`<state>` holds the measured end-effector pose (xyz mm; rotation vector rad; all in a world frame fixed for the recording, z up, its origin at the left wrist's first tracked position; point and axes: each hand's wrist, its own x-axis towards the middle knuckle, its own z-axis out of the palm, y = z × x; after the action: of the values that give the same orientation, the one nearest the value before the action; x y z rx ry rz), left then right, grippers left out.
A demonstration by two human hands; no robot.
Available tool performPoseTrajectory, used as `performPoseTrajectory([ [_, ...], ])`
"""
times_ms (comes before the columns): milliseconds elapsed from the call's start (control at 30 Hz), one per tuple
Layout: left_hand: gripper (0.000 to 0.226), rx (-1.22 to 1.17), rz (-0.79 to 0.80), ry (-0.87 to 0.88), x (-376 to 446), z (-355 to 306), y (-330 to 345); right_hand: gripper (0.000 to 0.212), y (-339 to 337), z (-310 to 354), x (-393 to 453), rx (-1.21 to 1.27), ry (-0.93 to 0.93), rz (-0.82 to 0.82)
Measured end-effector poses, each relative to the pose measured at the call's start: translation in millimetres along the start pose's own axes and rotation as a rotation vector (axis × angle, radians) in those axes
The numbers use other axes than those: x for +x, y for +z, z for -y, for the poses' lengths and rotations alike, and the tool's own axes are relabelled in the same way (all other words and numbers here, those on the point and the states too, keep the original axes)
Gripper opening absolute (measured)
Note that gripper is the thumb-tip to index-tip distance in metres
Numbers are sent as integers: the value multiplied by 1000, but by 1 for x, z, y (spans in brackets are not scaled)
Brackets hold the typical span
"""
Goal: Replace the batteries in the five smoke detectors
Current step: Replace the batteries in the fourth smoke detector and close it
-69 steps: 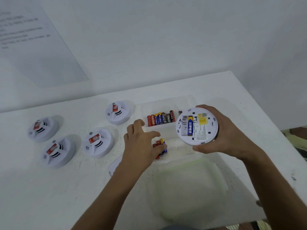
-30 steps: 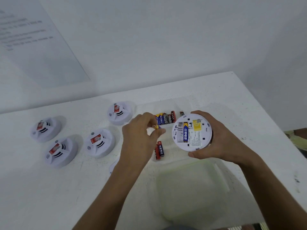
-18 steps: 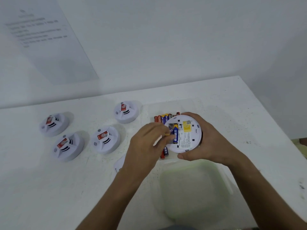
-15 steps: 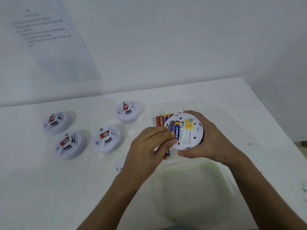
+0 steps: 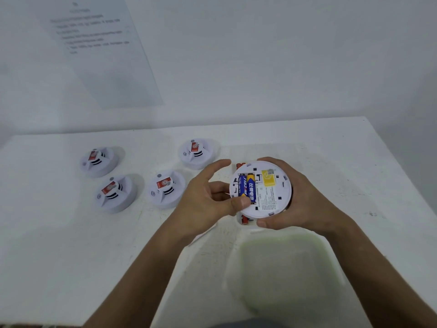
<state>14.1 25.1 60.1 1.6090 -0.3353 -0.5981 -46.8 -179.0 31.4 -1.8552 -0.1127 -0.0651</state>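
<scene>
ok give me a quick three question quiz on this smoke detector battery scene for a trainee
1. True or false: the right hand holds the round white smoke detector with its back facing up.
2. How many other white smoke detectors sit on the white table, to the left?
A. two B. four C. five
3. Fill in: the left hand presses its ____ on the lower end of the blue and yellow batteries in the compartment.

Key
1. True.
2. B, four: far left, front left, middle, back.
3. Thumb.
</scene>
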Motion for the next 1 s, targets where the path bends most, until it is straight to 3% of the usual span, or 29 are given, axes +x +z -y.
performPoseTrajectory([
  [267,67,88,-89,-39,-7,16,-16,98,15,-6,11,-13,0,88],
  [467,60,598,-285,-49,-25,49,-59,99,13,-9,7,22,12,95],
  [800,93,985,-193,-192,-37,92,-77,100,22,-5,9,-29,40,161],
  [1000,64,1089,-133,-148,-38,90,-78,104,34,1,15,-30,53,200],
])
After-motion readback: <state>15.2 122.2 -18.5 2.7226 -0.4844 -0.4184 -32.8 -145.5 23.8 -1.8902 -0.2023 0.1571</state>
